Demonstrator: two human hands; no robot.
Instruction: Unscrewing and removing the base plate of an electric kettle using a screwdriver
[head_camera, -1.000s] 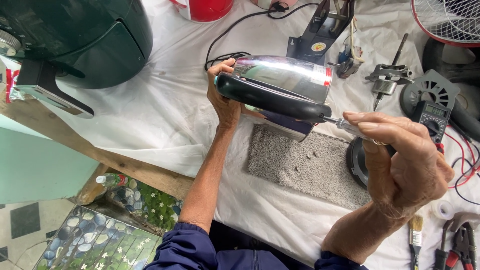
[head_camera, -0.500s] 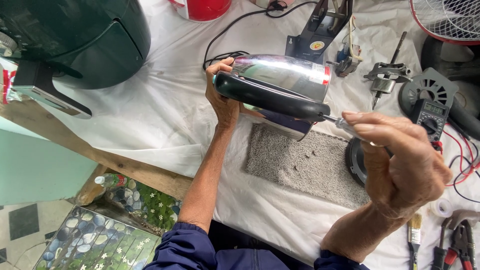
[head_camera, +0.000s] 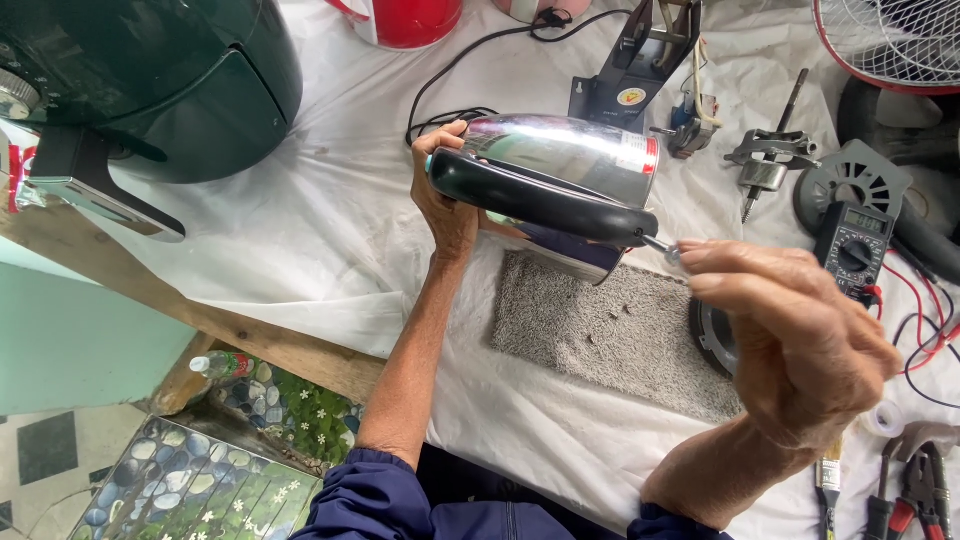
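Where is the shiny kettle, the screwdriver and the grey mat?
kettle (head_camera: 570, 155), head view, on its shiny steel side.
screwdriver (head_camera: 660, 244), head view, on its metal shaft.
grey mat (head_camera: 600, 325), head view, on its bare middle.

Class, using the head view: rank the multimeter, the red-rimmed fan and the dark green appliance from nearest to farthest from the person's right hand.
Measured from the right hand:
1. Multimeter, just above the hand, to its right.
2. Red-rimmed fan, top right corner of the white sheet.
3. Dark green appliance, far across at top left.

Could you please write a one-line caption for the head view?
Left hand steadies a steel kettle on its side while the right hand drives a screwdriver into its handle end.
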